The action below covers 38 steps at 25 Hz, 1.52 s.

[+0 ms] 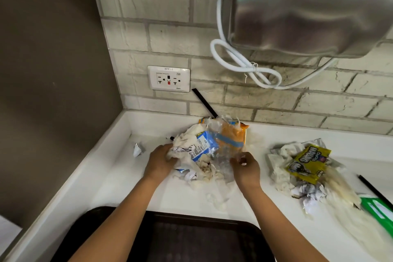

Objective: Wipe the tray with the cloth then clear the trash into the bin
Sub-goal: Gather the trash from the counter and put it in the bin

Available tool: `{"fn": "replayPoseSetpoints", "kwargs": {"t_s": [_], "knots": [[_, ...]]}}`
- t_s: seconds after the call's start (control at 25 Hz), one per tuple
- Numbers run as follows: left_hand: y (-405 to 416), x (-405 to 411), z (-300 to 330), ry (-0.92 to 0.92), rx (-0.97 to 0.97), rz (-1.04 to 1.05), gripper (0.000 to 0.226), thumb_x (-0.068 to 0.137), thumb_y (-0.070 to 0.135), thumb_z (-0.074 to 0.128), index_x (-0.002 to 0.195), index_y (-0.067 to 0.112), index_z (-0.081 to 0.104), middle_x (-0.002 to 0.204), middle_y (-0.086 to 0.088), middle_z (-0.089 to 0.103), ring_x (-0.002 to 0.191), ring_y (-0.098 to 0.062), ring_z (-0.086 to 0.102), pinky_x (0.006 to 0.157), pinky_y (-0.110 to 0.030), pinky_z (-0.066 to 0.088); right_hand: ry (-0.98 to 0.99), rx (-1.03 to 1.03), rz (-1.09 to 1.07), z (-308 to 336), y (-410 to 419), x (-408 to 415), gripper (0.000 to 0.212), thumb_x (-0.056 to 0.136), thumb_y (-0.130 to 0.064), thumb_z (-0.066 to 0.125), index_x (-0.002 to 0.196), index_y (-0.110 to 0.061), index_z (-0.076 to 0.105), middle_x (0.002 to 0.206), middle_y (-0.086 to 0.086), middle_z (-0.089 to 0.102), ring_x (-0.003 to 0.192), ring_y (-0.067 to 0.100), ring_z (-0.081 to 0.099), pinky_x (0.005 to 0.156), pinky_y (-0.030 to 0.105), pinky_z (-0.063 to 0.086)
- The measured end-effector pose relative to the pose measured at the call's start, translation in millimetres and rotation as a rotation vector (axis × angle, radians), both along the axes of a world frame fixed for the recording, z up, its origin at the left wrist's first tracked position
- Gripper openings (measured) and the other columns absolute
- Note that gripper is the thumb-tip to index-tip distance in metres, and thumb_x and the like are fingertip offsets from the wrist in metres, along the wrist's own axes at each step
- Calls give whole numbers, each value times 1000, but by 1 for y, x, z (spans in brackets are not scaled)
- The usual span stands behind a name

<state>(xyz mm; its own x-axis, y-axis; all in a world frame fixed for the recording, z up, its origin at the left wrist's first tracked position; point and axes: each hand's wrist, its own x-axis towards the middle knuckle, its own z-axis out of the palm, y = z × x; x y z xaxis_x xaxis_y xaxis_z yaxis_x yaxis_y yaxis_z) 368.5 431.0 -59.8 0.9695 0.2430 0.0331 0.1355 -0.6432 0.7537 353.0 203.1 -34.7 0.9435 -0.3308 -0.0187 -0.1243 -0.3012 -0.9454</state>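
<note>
Trash (209,151) sits in a heap against the back of the white counter (119,176), just beyond the dark tray (191,238) at the near edge. We have both hands on the heap. Our left hand (160,160) curls round the wad of tissue and the blue wrapper (204,147) on its left side. Our right hand (246,166) pinches the crumpled clear plastic (223,155) on its right side. We judge the two hands close in from opposite flanks so that the loose pieces come up as one bundle rather than scatter. An orange packet (236,136) lies at the back of the heap, under the plastic.

Counts: two heaps of trash. The second heap (304,168) lies well to the right, untouched, with one yellow packet on top. One small paper scrap (137,149) lies apart on the left. We see two black sticks: one (204,103) leans on the brick wall behind the first heap, one (374,190) lies at far right beside a green packet (380,210).

No bin and no cloth in view. The tray looks bare, so we judge wiping done and clearing begun.
</note>
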Motion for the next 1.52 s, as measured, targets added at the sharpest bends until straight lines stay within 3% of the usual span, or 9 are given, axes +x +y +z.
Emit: {"fn": "replayPoseSetpoints", "kwargs": {"t_s": [0.16, 0.28, 0.48, 0.68, 0.84, 0.96, 1.04, 1.16, 1.52], "knots": [[0, -18, 15, -185, -187, 179, 29, 83, 5, 62, 111, 0, 60, 112, -12, 60, 106, -26, 56, 80, -21, 36, -99, 105, -117, 1, -12, -32, 13, 82, 1, 59, 77, -10, 54, 73, -3, 54, 75, 23, 54, 70, 30, 45], [-1, -30, 40, -217, -403, 175, 29, 88, 4, 55, 117, 3, 58, 107, -6, 61, 100, -21, 57, 72, -18, 40, -103, 207, -127, 7, -17, -62, 17, 84, 1, 58, 76, -12, 54, 77, -1, 54, 69, 19, 56, 65, 34, 54], [1, -49, 55, -191, -731, 132, 42, 91, 1, 50, 131, 15, 49, 120, -2, 58, 109, -21, 56, 98, -38, 45, -159, 268, -101, 14, -24, -101, 13, 86, 5, 56, 79, -6, 53, 77, 0, 51, 66, 19, 55, 51, 15, 53], [-8, -89, 66, -142, -896, 132, 38, 89, -5, 48, 122, 12, 58, 117, -12, 62, 99, -21, 58, 96, -44, 46, -197, 251, -105, 30, -34, -141, 12, 86, 4, 56, 81, -7, 52, 78, 2, 52, 67, 23, 55, 53, 18, 55], [-36, -139, 86, -98, -881, 25, 37, 89, -5, 49, 111, 24, 58, 115, -8, 63, 98, -18, 59, 91, -39, 48, -242, 278, -173, 37, -47, -181, 10, 86, 6, 54, 89, -4, 53, 82, 1, 50, 66, 23, 57, 50, 16, 52], [-62, -176, 98, -52, -834, -80, 43, 88, -4, 51, 123, 21, 51, 116, -4, 61, 105, -19, 58, 93, -38, 46, -273, 291, -232, 39, -57, -214, 10, 86, 6, 53, 91, -3, 53, 83, -1, 50, 66, 22, 57, 50, 15, 51], [-80, -201, 103, -8, -795, -140, 32, 87, 0, 55, 110, 22, 58, 112, -6, 64, 105, -22, 60, 93, -39, 48, -275, 289, -249, 37, -64, -236, 13, 86, 7, 53, 89, -6, 53, 82, 0, 50, 63, 20, 57, 49, 15, 51], [-110, -240, 112, 57, -793, -217, 34, 87, -2, 56, 89, 31, 61, 94, 0, 67, 91, -17, 63, 87, -35, 50, -281, 287, -276, 33, -80, -266, 15, 86, 7, 52, 87, -8, 53, 80, -2, 50, 53, 6, 56, 49, 17, 51], [-217, -353, 117, 107, -861, -259, 31, 87, -4, 54, 85, 26, 60, 77, 5, 63, 62, -4, 57, 56, -16, 47, -381, 332, -335, 37, -177, -363, 25, 84, 7, 54, 79, -17, 53, 76, 2, 55, 55, 6, 59, 52, 22, 51]]}}
